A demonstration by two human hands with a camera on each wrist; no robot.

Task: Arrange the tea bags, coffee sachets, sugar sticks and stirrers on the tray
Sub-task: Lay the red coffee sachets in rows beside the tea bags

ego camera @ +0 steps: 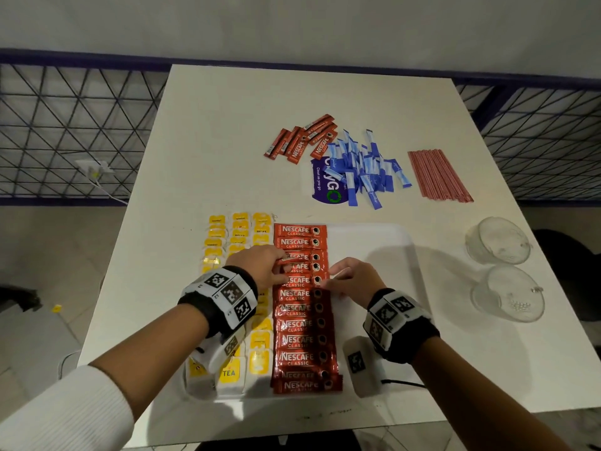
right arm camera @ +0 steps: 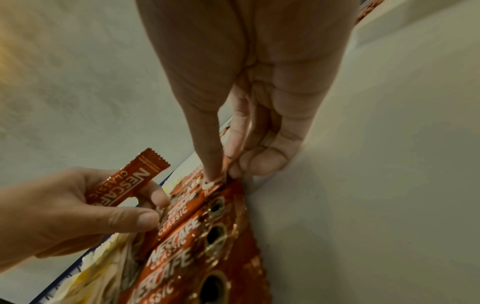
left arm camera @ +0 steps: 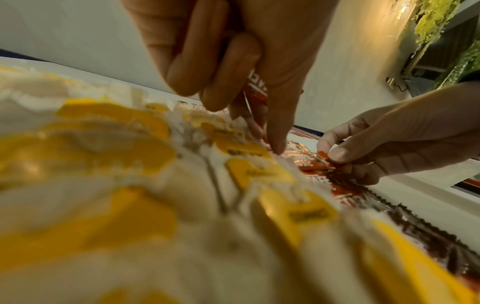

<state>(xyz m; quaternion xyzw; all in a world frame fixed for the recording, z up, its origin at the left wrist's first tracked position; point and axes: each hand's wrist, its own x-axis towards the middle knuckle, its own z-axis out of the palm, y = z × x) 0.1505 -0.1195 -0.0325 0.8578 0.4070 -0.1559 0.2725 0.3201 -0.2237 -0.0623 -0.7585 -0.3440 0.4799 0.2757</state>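
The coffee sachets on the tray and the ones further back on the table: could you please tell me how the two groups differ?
The coffee sachets on the tray lie in a neat overlapping column, logos up; the loose coffee sachets lie scattered at angles, some showing their backs. The tray group sits beside yellow tea bags; the loose group touches the blue sugar sticks. Both hands work at the tray group; none touches the loose group. Both are red Nescafe Classic sachets.
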